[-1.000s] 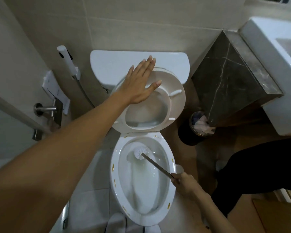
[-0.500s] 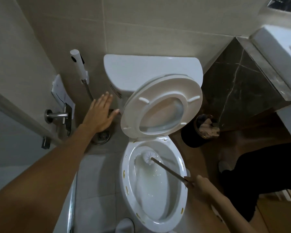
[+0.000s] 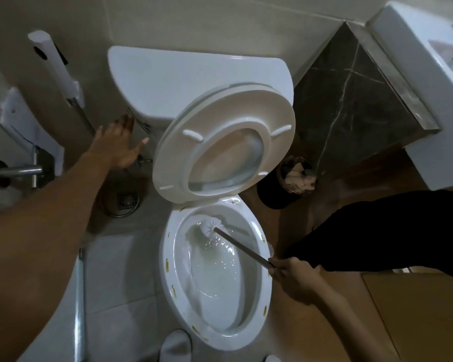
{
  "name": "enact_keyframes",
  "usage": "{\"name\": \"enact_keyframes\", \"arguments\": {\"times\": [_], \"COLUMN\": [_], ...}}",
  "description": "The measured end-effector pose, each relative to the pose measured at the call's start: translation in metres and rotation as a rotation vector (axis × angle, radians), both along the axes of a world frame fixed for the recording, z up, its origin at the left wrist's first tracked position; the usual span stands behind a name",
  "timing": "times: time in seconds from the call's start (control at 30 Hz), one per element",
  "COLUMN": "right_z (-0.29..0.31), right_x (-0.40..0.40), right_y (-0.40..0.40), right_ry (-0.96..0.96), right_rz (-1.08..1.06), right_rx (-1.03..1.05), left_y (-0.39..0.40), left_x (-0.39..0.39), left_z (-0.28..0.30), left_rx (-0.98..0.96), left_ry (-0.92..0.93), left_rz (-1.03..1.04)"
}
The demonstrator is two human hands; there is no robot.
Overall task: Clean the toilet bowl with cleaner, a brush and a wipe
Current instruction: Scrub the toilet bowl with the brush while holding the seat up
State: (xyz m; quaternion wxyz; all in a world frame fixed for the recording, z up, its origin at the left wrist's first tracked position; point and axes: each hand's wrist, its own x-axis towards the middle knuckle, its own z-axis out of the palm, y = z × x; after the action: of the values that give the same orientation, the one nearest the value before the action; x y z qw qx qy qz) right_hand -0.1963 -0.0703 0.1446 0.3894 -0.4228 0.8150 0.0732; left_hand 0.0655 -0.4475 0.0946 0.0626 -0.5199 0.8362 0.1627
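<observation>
Raised seat crowds the toilet bowl [image 3: 259,309]

Seat [image 3: 280,121] overhangs at 12 o'clock; brush handle [image 3: 242,250] crosses at 3; floor open at 9.

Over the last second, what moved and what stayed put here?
The left hand left the raised seat and swung left and down, now open beside the cistern. The right hand went on gripping the brush, its head in the bowl. The seat stayed up.

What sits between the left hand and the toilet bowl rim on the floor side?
In the head view, a round floor drain ringed by a loop of hose lies on the grey tiles between the open left hand and the toilet bowl.
</observation>
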Motion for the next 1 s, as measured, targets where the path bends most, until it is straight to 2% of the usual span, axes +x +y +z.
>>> {"name": "enact_keyframes", "arguments": {"times": [0.17, 0.57, 1.0], "right_z": [0.001, 0.000, 0.015], "right_x": [-0.001, 0.001, 0.013], "right_y": [-0.005, -0.019, -0.008], "right_ry": [-0.018, -0.028, -0.027], "right_rz": [-0.007, -0.073, -0.070], "right_rx": [0.015, 0.010, 0.077], "left_y": [-0.016, -0.025, -0.032], "left_x": [-0.002, -0.003, -0.005], "left_z": [-0.008, -0.012, -0.008], "left_rx": [-0.037, 0.027, 0.080], "left_ry": [-0.005, -0.101, -0.088], "left_rz": [-0.035, -0.095, -0.082]}}
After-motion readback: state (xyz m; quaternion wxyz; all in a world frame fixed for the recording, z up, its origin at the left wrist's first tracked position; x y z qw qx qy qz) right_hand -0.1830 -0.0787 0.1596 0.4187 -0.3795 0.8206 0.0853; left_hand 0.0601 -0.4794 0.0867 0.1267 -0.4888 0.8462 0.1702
